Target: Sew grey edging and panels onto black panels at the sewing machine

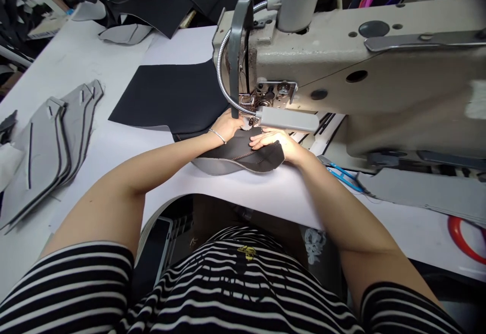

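Fabric panel point(241, 153) lies under left hand point(227, 126) and right hand point(271, 141).

Black-and-white stripes are running across the shirt point(64, 288)! The stitched panel point(237, 153) is showing black over grey, and the sewing machine point(379, 66) is gleaming beige!

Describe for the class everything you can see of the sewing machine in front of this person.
The sewing machine is an industrial-looking head with a scuffed beige body, apparently painted metal, with round holes and a metal strip on top. A flexible metal gooseneck carries a grey bar lamp down beside the needle area, partly hiding it. A dark stitched fabric piece lies beneath that area.
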A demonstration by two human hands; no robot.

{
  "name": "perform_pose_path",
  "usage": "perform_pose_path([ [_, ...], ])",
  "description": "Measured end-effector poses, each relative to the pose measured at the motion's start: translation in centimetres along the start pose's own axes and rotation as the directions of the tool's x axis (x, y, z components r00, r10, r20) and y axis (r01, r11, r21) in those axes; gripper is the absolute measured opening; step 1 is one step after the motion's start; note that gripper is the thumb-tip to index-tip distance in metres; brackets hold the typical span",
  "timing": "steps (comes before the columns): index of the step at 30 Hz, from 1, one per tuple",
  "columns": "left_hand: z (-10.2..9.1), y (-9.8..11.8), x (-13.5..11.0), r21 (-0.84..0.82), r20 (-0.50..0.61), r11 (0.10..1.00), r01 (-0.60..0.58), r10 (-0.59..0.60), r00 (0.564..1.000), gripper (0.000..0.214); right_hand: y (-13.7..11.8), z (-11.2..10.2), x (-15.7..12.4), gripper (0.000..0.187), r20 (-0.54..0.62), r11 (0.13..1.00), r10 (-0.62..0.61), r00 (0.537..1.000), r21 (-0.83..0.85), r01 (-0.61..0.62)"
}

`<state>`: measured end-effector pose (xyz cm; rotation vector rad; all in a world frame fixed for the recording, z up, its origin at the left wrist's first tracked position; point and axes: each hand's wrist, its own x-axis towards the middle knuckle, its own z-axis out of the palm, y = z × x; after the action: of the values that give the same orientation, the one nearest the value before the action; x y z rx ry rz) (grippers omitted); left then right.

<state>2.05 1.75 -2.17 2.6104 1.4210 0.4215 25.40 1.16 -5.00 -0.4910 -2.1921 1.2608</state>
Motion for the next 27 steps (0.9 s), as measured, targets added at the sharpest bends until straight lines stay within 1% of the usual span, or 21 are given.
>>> perform_pose_path([
  [2, -0.2, -0.8, 0.0, -0.042, -0.002, 0.998, -0.041, 0.041, 0.999, 0.031, -0.4, 0.1, 0.2, 0.020, 0.097, 0.996, -0.043, 0.994, -0.077, 0.051],
  [4, -0.1, -1.4, 0.1, -0.054, 0.013, 0.995, -0.090, 0.090, 0.996, 0.031, -0.7, 0.6, 0.4, 0.013, 0.138, 0.987, -0.077, 0.987, -0.132, 0.095],
  [6, 0.1, -1.7, 0.3, -0.022, 0.038, 0.988, -0.150, 0.151, 0.988, 0.032, -0.8, 1.2, 0.4, 0.013, 0.128, 0.977, -0.091, 0.988, -0.181, 0.114],
  [8, 0.3, -1.6, 0.4, 0.053, 0.068, 0.976, -0.212, 0.208, 0.976, 0.033, -0.9, 2.0, 0.4, 0.017, 0.102, 0.966, -0.085, 0.991, -0.235, 0.107],
  [10, 0.4, -1.2, 0.6, 0.134, 0.083, 0.958, -0.252, 0.242, 0.967, 0.033, -1.0, 2.7, 0.5, 0.018, 0.072, 0.952, -0.056, 0.996, -0.298, 0.075],
  [12, 0.5, -0.6, 0.8, 0.178, 0.083, 0.943, -0.280, 0.269, 0.960, 0.032, -1.3, 3.4, 0.7, 0.020, 0.066, 0.927, -0.015, 0.998, -0.373, 0.038],
  [13, 0.5, -0.3, 0.9, 0.187, 0.079, 0.939, -0.288, 0.278, 0.957, 0.034, -1.5, 3.8, 0.8, 0.025, 0.083, 0.909, -0.001, 0.997, -0.415, 0.035],
  [15, 0.6, 0.1, 1.0, 0.194, 0.074, 0.935, -0.297, 0.288, 0.955, 0.038, -2.1, 4.5, 1.1, 0.042, 0.163, 0.863, 0.017, 0.987, -0.500, 0.067],
  [17, 0.7, 0.4, 1.1, 0.206, 0.074, 0.938, -0.278, 0.268, 0.961, 0.040, -2.9, 5.3, 1.4, 0.061, 0.247, 0.814, 0.048, 0.968, -0.572, 0.105],
  [18, 0.8, 0.4, 1.0, 0.212, 0.076, 0.942, -0.262, 0.251, 0.965, 0.040, -3.2, 5.8, 1.6, 0.067, 0.264, 0.791, 0.076, 0.962, -0.604, 0.103],
  [20, 0.9, 0.6, 0.9, 0.214, 0.087, 0.950, -0.229, 0.215, 0.973, 0.038, -3.7, 6.9, 2.4, 0.070, 0.233, 0.749, 0.136, 0.963, -0.660, 0.054],
  [24, 0.8, 1.0, 0.6, 0.218, 0.142, 0.960, -0.178, 0.149, 0.979, 0.031, -3.8, 9.6, 4.8, 0.060, 0.083, 0.674, 0.230, 0.970, -0.732, -0.097],
  [27, 0.5, 1.2, 0.5, 0.211, 0.166, 0.968, -0.133, 0.098, 0.981, 0.027, -3.4, 11.3, 6.9, 0.055, -0.008, 0.631, 0.337, 0.942, -0.740, -0.232],
])
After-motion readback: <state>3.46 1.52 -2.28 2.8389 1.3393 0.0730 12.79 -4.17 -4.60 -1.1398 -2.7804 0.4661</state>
